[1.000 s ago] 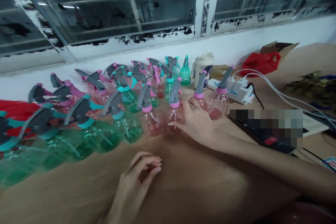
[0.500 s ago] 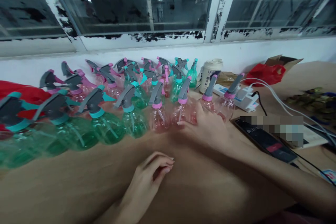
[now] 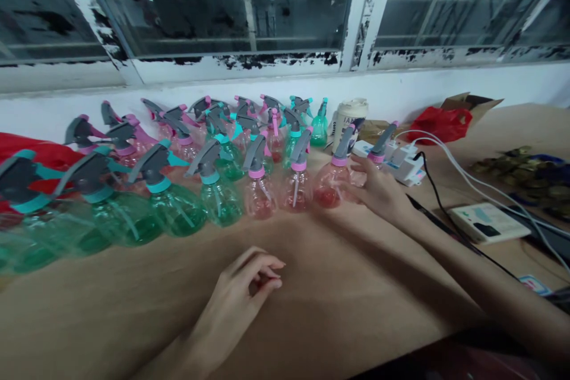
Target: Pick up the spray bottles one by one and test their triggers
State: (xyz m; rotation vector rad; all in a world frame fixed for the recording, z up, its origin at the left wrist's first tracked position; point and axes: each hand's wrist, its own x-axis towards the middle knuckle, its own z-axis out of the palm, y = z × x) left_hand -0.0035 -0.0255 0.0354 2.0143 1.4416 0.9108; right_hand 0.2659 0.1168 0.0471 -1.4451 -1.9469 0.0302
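Observation:
My right hand is at the right end of the front row, its fingers apart. It covers much of the rightmost pink spray bottle's body; that bottle's grey trigger head shows above. Its fingertips reach the right side of the neighbouring pink spray bottle; whether they touch it I cannot tell. My left hand hovers over or rests on the table, loosely curled, with nothing visible in it. Further left in the row stand two pink spray bottles and several green spray bottles, all upright.
More spray bottles crowd behind against the wall. A lidded paper cup, a white power strip with cables, and a red bag lie right. A white box sits beyond my right arm. Red plastic lies left.
My right hand has moved right along the row, uncovering the second and third pink bottles. My right forearm now hides most of the phone. The view has shifted slightly; my left hand stays nearly put.

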